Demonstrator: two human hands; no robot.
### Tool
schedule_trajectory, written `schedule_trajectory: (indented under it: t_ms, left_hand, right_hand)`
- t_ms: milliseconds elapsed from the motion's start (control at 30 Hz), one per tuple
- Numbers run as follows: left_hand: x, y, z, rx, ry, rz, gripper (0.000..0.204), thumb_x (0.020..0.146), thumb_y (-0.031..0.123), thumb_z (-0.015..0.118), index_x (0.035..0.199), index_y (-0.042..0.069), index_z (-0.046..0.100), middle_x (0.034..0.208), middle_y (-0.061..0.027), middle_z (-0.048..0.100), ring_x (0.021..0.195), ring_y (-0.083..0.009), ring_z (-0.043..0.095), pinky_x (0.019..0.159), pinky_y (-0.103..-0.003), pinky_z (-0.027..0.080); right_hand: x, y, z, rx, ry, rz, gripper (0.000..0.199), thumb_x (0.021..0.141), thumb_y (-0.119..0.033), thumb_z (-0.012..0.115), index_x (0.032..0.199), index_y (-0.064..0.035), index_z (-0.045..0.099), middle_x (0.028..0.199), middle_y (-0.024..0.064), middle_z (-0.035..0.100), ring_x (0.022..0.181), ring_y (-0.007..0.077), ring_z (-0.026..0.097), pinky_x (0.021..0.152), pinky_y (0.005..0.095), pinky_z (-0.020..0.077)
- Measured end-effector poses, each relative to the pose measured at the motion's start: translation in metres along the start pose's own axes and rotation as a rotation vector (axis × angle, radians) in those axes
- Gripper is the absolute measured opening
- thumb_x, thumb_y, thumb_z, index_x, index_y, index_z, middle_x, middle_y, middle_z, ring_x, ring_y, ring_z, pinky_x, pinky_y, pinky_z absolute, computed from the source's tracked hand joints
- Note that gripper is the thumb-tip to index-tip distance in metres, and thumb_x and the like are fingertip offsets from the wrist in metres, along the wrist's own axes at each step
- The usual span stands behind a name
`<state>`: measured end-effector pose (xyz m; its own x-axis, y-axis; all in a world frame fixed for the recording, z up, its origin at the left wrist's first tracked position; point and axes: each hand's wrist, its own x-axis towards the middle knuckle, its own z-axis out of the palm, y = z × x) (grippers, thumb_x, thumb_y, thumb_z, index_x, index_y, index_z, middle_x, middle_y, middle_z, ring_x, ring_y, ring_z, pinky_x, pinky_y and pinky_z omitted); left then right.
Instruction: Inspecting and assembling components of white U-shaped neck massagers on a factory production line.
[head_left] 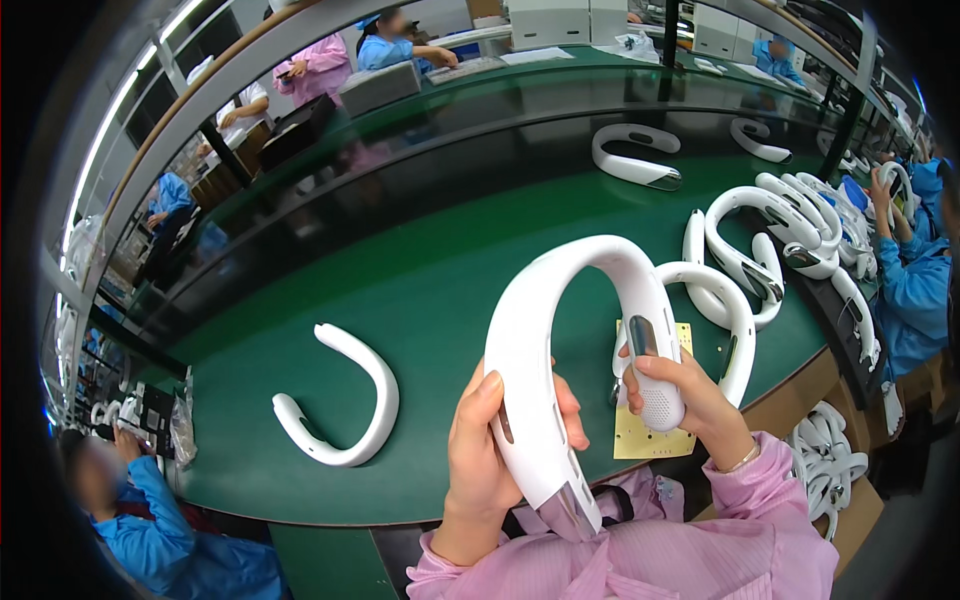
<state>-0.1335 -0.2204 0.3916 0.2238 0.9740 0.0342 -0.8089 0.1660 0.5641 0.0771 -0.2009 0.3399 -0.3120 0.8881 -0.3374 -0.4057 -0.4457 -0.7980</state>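
Both my hands hold up one white U-shaped neck fan [522,330], its curve pointing away from me. My left hand [478,450] is wrapped round the left arm of the fan, near a dark oval panel. On the other arm, my right hand [700,395] grips close to the rounded end with small holes, below a shiny dark panel. A yellow perforated board [640,443] lies on the table under that side, partly covered by the hand. Just behind the right hand, another white neck fan [745,345] rests on the table, partly hidden.
A lone neck fan [382,405] lies on the green table [440,240] to the left. Several more [815,215] are heaped at the right, beside co-workers in blue [915,300]. A cardboard box [860,510] holds white fans at lower right. A dark conveyor [480,150] runs behind.
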Motion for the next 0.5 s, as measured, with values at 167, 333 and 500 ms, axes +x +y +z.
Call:
schedule_trajectory:
  t_ms: [167, 333, 500]
  left_hand:
    - [0.007, 0.002, 0.015, 0.039, 0.046, -0.018, 0.042, 0.093, 0.028, 0.027, 0.107, -0.006, 0.048, 0.076, -0.0176, 0.058, 0.055, -0.0256, 0.060, 0.049, -0.035, 0.053]
    - [0.009, 0.004, 0.022, 0.011, 0.083, -0.058, 0.040, 0.093, 0.028, 0.030, 0.105, -0.005, 0.049, 0.077, -0.0174, 0.058, 0.057, -0.0251, 0.060, 0.051, -0.034, 0.053]
    - [0.008, 0.004, 0.024, 0.026, 0.098, -0.076, 0.040, 0.093, 0.029, 0.031, 0.105, -0.005, 0.049, 0.076, -0.0176, 0.058, 0.057, -0.0253, 0.060, 0.052, -0.034, 0.053]
  right_hand:
    - [0.002, 0.002, -0.001, 0.093, -0.018, 0.082, 0.031, 0.082, -0.020, 0.061, 0.104, -0.0011, 0.049, 0.070, 0.0077, 0.055, 0.057, 0.0146, 0.054, 0.052, 0.0290, 0.0467]
    - [0.006, 0.006, -0.002, 0.102, -0.033, 0.105, 0.034, 0.081, -0.023, 0.061, 0.105, -0.0014, 0.049, 0.070, 0.0080, 0.055, 0.058, 0.0151, 0.055, 0.053, 0.0300, 0.0468]
    - [0.008, 0.010, -0.004, 0.109, -0.044, 0.093, 0.034, 0.081, -0.023, 0.061, 0.105, -0.0012, 0.049, 0.070, 0.0083, 0.055, 0.059, 0.0152, 0.055, 0.054, 0.0294, 0.0469]
